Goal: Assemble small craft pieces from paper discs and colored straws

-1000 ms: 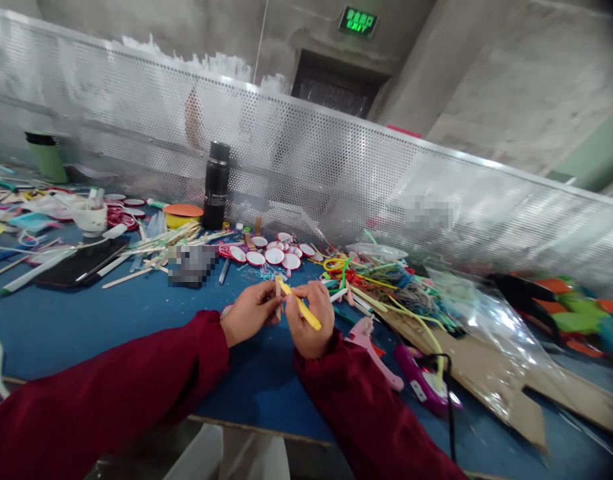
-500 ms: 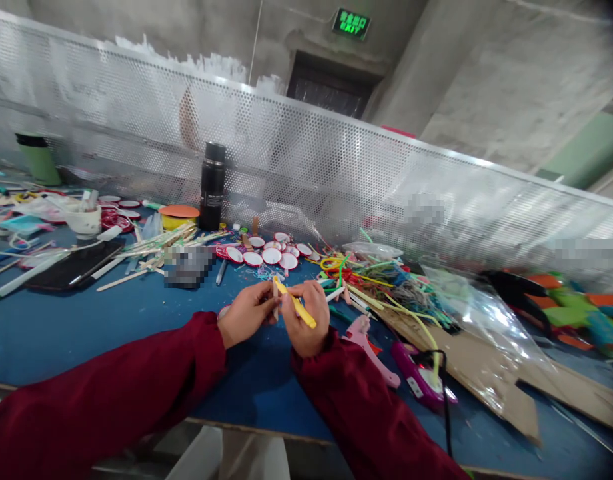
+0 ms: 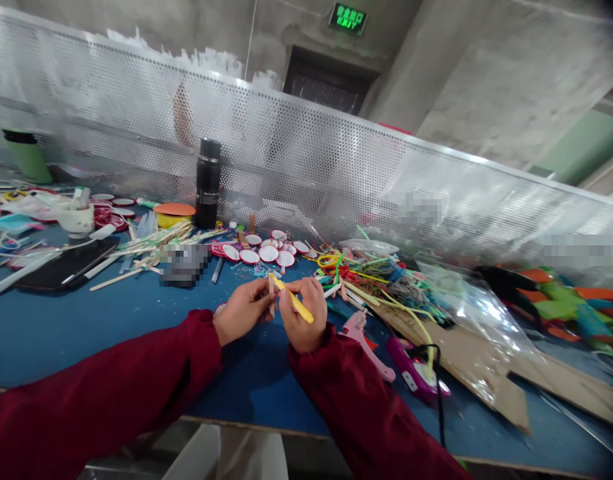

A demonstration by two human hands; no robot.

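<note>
Tool [image 3: 301, 309], yellow, lies between fingers [image 3: 302, 287] of right hand [image 3: 304, 332].

The right hand's [image 3: 304, 323] fingers cover part of the yellow pen [image 3: 301, 309]; contact between its tip and the pale strip [image 3: 272, 295] is too small to confirm. The left hand's [image 3: 242, 309] fingers conceal part of that strip, and the same hand obscures most of a round piece [image 3: 218, 309] on the worktop [image 3: 136, 327]. A dark object [image 3: 185, 264] is partly pixelated, identity undetermined. The coloured pile [image 3: 566, 307] at far right is blurred. Both maroon sleeves [image 3: 116, 387] are cut off by the frame, as is the worktop at either side.
</note>
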